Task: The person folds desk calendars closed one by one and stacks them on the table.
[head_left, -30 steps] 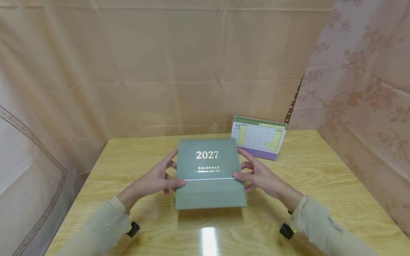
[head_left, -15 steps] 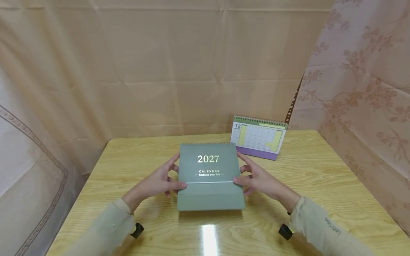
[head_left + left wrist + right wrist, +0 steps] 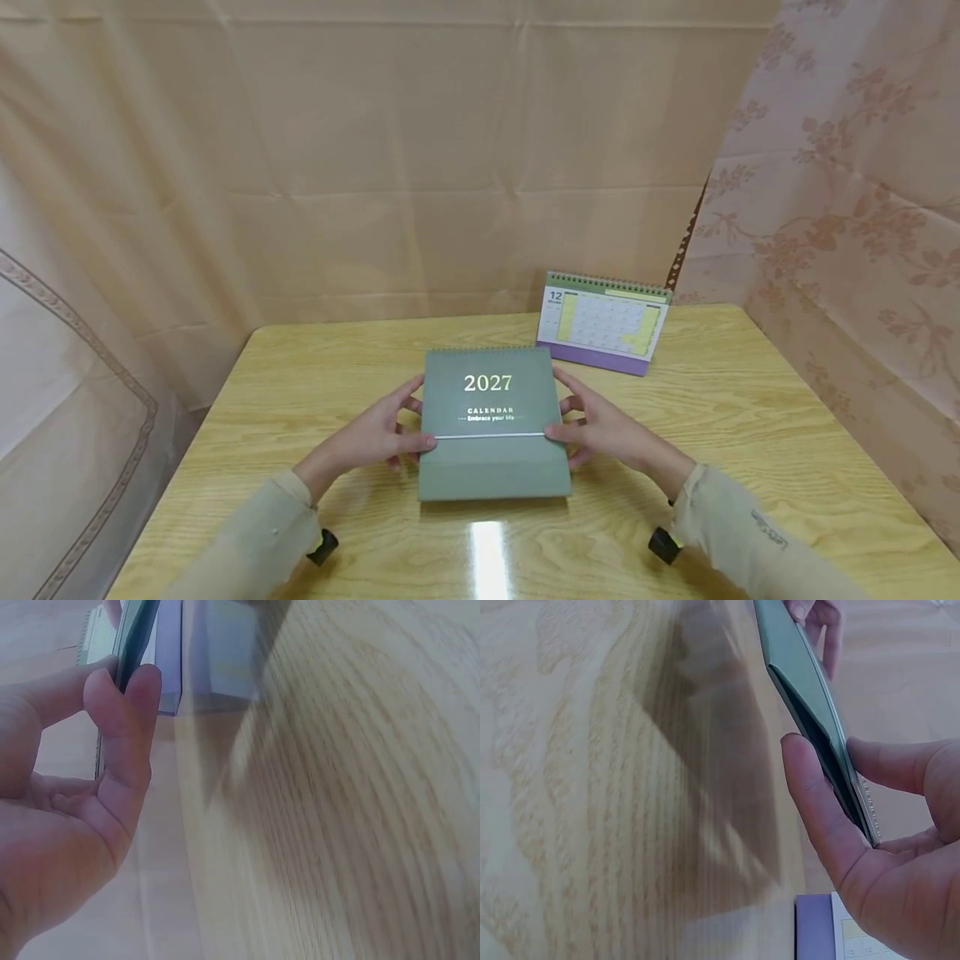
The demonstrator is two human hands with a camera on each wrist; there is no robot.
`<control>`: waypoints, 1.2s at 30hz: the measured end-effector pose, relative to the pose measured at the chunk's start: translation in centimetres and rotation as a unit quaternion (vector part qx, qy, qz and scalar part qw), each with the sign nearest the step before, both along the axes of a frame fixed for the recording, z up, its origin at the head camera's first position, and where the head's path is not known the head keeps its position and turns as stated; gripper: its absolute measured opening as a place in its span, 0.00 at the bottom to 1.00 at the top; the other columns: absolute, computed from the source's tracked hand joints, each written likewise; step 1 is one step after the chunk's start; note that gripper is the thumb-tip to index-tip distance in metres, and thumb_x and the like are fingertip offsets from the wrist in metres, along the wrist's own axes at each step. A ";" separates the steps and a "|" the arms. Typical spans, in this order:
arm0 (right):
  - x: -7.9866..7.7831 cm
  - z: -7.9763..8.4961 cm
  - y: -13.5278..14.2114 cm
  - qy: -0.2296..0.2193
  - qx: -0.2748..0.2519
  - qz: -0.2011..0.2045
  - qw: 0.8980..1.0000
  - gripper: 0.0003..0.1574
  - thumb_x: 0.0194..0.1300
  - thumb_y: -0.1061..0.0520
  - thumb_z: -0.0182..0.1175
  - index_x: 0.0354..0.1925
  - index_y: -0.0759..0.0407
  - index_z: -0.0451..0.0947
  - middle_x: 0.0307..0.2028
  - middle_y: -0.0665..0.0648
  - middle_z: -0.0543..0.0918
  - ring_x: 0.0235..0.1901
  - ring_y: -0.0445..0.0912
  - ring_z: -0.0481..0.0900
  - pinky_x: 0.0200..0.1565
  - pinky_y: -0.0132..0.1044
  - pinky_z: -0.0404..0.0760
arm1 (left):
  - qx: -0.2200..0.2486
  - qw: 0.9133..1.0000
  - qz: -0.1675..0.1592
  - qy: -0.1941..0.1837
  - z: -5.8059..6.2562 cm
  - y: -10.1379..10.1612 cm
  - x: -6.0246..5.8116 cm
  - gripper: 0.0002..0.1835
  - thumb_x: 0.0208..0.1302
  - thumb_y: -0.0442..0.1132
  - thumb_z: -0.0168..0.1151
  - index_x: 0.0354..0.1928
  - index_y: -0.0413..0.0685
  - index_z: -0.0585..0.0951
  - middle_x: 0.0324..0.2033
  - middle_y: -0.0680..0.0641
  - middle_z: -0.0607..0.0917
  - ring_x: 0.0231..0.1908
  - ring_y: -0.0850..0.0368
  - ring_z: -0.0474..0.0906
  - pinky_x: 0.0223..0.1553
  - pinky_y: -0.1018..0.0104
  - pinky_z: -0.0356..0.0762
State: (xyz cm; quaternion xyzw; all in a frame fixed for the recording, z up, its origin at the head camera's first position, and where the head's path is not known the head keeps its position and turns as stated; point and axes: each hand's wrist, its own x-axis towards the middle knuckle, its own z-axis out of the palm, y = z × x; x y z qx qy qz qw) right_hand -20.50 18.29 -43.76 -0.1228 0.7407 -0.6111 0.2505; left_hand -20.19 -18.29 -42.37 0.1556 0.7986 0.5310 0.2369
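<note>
Left hand [image 3: 373, 432], right hand [image 3: 606, 427] pinch green calendar [image 3: 493, 426] by side edges, fingers [image 3: 810, 791] nearly closed; uneven release could tip it.

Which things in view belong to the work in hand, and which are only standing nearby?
In the work:
- green 2027 calendar
- left hand and right hand, both holding it

Apparently only nearby:
- purple-based calendar, untouched
- beige curtain behind the table
</note>
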 end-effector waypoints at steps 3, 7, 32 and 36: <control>-0.1 -0.2 -0.2 0.006 0.018 -0.005 1.000 0.61 0.68 0.60 0.67 0.82 0.42 0.38 0.50 0.70 0.70 0.41 0.56 0.84 0.32 0.55 0.87 | -0.004 1.000 0.001 0.002 -0.2 0.1 -0.1 0.54 0.64 0.37 0.72 0.82 0.59 0.45 0.58 0.35 0.71 0.34 0.40 0.85 0.23 0.54 0.82; -0.1 -0.2 -0.6 0.015 0.045 -0.008 0.999 0.61 0.68 0.61 0.67 0.82 0.44 0.37 0.48 0.69 0.71 0.38 0.54 0.83 0.30 0.52 0.87 | -0.020 1.000 0.010 0.004 -0.5 0.3 -0.1 0.54 0.64 0.36 0.72 0.82 0.57 0.45 0.58 0.35 0.72 0.32 0.42 0.85 0.21 0.56 0.82; -1.3 -1.8 -1.3 0.081 0.160 -0.008 0.984 0.62 0.66 0.59 0.70 0.82 0.56 0.40 0.51 0.64 0.78 0.31 0.49 0.80 0.26 0.45 0.82 | -0.064 0.997 0.033 0.005 -2.3 1.4 -0.5 0.50 0.68 0.37 0.68 0.82 0.55 0.45 0.54 0.37 0.76 0.28 0.48 0.83 0.20 0.58 0.81; -1.3 -1.8 -1.4 0.084 0.165 -0.004 0.983 0.62 0.66 0.59 0.70 0.82 0.56 0.40 0.50 0.64 0.79 0.30 0.49 0.80 0.26 0.45 0.82 | -0.064 0.997 0.031 0.005 -2.5 1.5 -0.5 0.49 0.68 0.38 0.68 0.82 0.55 0.46 0.51 0.39 0.75 0.27 0.48 0.83 0.19 0.59 0.80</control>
